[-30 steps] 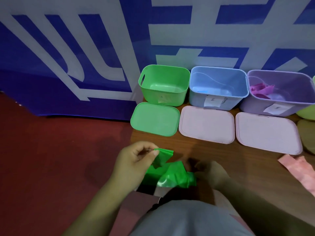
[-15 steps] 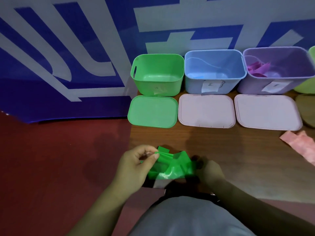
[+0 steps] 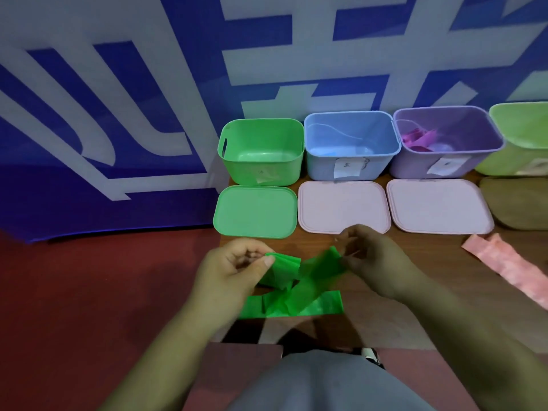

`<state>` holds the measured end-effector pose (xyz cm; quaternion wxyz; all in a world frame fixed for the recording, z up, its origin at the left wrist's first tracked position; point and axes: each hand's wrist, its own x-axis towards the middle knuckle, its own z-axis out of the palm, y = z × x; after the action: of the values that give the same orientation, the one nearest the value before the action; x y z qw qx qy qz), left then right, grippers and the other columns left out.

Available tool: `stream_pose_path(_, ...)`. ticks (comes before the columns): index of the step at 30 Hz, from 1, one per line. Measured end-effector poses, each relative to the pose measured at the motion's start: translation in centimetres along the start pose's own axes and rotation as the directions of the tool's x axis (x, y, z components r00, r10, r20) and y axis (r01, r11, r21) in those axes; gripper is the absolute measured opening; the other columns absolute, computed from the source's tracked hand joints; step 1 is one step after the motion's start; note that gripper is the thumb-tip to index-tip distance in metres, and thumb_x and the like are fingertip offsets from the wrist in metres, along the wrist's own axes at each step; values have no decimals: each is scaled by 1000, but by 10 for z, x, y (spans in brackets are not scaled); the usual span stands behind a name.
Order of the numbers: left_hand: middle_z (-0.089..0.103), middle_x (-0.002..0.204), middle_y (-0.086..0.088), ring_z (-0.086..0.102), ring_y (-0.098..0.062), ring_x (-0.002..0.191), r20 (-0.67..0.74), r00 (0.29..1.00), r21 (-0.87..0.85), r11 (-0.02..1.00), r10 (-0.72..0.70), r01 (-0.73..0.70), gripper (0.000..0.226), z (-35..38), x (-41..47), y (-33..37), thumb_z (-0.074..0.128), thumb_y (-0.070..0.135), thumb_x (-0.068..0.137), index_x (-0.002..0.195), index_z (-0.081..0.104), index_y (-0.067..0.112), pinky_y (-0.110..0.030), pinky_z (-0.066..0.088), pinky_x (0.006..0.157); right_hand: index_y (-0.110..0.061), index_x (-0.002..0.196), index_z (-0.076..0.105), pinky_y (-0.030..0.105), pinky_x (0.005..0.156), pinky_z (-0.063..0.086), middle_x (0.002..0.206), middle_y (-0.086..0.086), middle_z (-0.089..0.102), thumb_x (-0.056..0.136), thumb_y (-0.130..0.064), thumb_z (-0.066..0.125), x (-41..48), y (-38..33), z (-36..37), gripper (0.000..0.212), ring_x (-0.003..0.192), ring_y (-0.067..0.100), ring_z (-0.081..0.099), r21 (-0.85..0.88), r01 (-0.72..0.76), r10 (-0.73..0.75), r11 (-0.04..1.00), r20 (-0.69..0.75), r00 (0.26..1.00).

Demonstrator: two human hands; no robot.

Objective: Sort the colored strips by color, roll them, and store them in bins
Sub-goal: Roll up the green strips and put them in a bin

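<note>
Fingers (image 3: 268,261) tight on green strip (image 3: 296,302)

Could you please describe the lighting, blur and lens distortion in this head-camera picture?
Head view: dim, bluish light leaves the left hand and right hand dark; head view: the crumpled green plastic strip looks soft near the right hand; head view: wide-angle bending bows the blue-and-white banner and crops the yellow-green plastic bin.

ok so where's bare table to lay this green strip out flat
Bare table lies between the right hand and the pink strip, in front of the right-hand pink lid. The back is crowded: bins and lids stand edge to edge. The left hand and green strip fill the near left.
</note>
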<state>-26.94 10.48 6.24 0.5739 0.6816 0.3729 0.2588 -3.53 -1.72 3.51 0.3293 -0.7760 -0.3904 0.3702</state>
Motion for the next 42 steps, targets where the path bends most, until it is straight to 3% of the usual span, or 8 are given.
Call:
stream_pose_path(4, 72, 76, 2, 64, -6, 72, 7, 999, -50, 997, 51, -51, 10, 5, 4, 27, 72, 8, 79, 82, 73, 18, -16, 49, 69, -29, 102, 60, 24, 70, 53, 81, -9, 72, 84, -2, 69, -2, -40, -31, 33, 73, 11, 65, -34, 198, -199, 980, -25, 980)
stream_pose_path(12, 74, 79, 2, 67, -6, 74, -6, 981, 18, 981, 194, -194, 18, 28, 6, 77, 74, -4, 82, 82, 74, 14, -15, 52, 71, -32, 97, 65, 22, 75, 53, 80, -13, 72, 82, -8, 72, -13, -90, -72, 28, 69, 5, 66, -81, 300, -307, 951, -95, 947)
stream_pose_path(17, 74, 82, 7, 68, -10, 80, -1, 965, -2, 965, 261, -261, 12, 45, 6, 92, 74, 15, 78, 86, 75, 24, -19, 51, 76, -24, 94, 67, 34, 82, 55, 80, 2, 73, 82, -2, 73, -26, -108, -93, 25, 69, 15, 65, 103, 360, -352, 927, -85, 932)
stream_pose_path(26, 76, 83, 1, 71, -16, 80, -100, 947, -41, 950, 306, -311, 12, 69, 2, 105, 75, 13, 76, 84, 77, 22, -25, 55, 76, -13, 96, 67, 25, 79, 54, 82, 8, 75, 79, 2, 75, -34, -114, -103, 24, 77, 14, 68, 441, 274, -323, 854, 39, 946)
stream_pose_path(30, 75, 82, 1, 71, -16, 78, -193, 931, -89, 940, 309, -330, 19, 75, -1, 108, 78, 7, 74, 85, 75, 22, -24, 56, 75, -18, 90, 70, 35, 84, 54, 81, 8, 74, 69, -8, 79, -37, -113, -101, 25, 78, 19, 67, 550, 196, -299, 812, 102, 949)
stream_pose_path(32, 74, 79, 2, 69, -10, 75, -219, 931, -125, 938, 291, -323, 25, 77, -2, 110, 79, -2, 75, 84, 74, 20, -19, 54, 73, -19, 88, 70, 39, 87, 53, 81, 9, 73, 63, -14, 78, -38, -113, -100, 26, 78, 21, 67, 579, 173, -297, 797, 126, 947)
stream_pose_path(37, 70, 74, 7, 65, -6, 71, -225, 938, -127, 947, 262, -295, 33, 78, -6, 112, 77, 0, 77, 97, 71, 25, -18, 52, 73, -10, 94, 67, 30, 81, 57, 80, 10, 71, 64, -11, 76, -37, -113, -97, 32, 77, 19, 67, 600, 164, -313, 783, 153, 937)
stream_pose_path(42, 71, 82, -4, 65, -13, 77, -238, 937, -90, 954, 257, -285, 34, 75, -5, 109, 77, 5, 78, 99, 77, 32, -23, 54, 76, -14, 89, 70, 33, 83, 56, 80, 12, 71, 64, -10, 77, -34, -110, -93, 27, 78, 21, 67, 623, 154, -322, 767, 165, 932)
